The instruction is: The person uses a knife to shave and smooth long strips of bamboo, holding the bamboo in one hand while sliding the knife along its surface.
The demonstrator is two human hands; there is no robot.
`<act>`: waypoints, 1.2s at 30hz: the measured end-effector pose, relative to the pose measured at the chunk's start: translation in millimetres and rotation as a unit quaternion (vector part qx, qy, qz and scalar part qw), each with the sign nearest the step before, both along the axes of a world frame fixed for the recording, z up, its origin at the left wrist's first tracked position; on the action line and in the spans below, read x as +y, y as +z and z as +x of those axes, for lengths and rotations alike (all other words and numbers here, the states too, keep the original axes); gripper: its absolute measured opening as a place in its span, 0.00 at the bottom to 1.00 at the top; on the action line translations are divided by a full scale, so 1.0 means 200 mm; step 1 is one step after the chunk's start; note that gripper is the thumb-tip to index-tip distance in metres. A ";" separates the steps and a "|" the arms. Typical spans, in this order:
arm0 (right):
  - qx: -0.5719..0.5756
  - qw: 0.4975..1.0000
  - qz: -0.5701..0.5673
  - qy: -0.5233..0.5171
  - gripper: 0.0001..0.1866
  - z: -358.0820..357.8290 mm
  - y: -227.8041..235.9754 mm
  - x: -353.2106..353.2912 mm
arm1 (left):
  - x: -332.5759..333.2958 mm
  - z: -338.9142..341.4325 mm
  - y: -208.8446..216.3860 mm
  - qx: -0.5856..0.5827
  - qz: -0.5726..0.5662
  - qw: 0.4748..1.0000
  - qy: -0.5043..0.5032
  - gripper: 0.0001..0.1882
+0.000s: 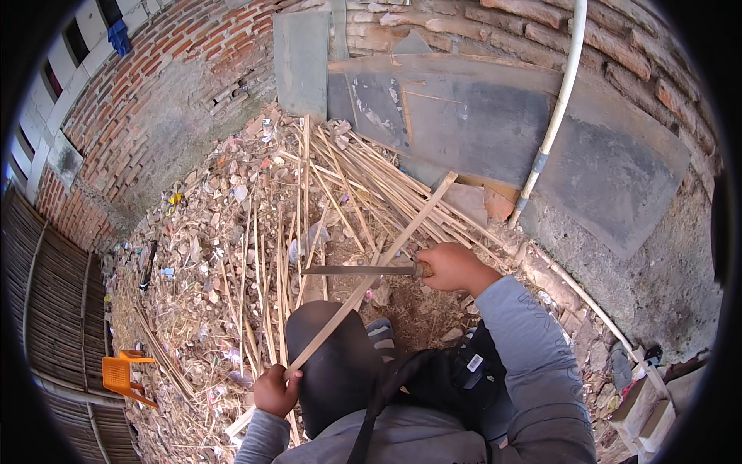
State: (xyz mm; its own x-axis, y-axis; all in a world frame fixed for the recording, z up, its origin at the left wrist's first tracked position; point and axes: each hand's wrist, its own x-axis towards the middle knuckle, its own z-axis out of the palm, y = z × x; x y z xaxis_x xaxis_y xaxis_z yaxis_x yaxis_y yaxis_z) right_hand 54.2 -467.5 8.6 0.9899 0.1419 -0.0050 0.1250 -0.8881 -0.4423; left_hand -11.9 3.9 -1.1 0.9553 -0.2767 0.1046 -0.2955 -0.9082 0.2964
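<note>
A long, flat bamboo strip (332, 323) slants across my lap, its lower end toward the lower left and its upper end out ahead. My left hand (276, 390) is closed around its lower part, beside my left knee. In my right hand (456, 268) I grip the short handle of a machete (332, 271). Its dark blade points left and crosses the strip at about mid-length; I cannot tell whether the edge touches it. My dark-clothed knee (321, 356) lies under the strip.
Many loose bamboo strips (371, 166) lie ahead on rubble and litter (201, 232). Grey panels (479, 116) lean against the brick wall (185, 85), with a white pipe (560, 108) in front. An orange plastic chair (120, 375) stands at the left by a bamboo fence (62, 301).
</note>
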 end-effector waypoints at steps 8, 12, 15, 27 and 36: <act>0.034 0.997 0.055 -0.043 0.17 0.04 0.01 -0.04 | -0.04 0.06 0.03 0.047 -0.032 0.998 -0.004 0.23; 0.002 0.999 -0.023 0.047 0.16 -0.01 0.09 0.09 | -0.03 0.07 0.03 0.071 -0.039 0.997 -0.014 0.23; 0.061 0.989 0.128 -0.032 0.14 0.06 -0.07 -0.08 | -0.02 0.07 -0.03 0.081 -0.063 0.994 -0.028 0.24; 0.031 0.993 0.108 -0.017 0.15 0.07 -0.08 -0.04 | -0.03 0.08 0.01 0.123 -0.088 0.988 -0.016 0.26; 0.026 0.999 -0.024 0.025 0.21 0.04 0.00 0.04 | -0.06 0.10 0.05 0.115 -0.073 0.990 -0.027 0.25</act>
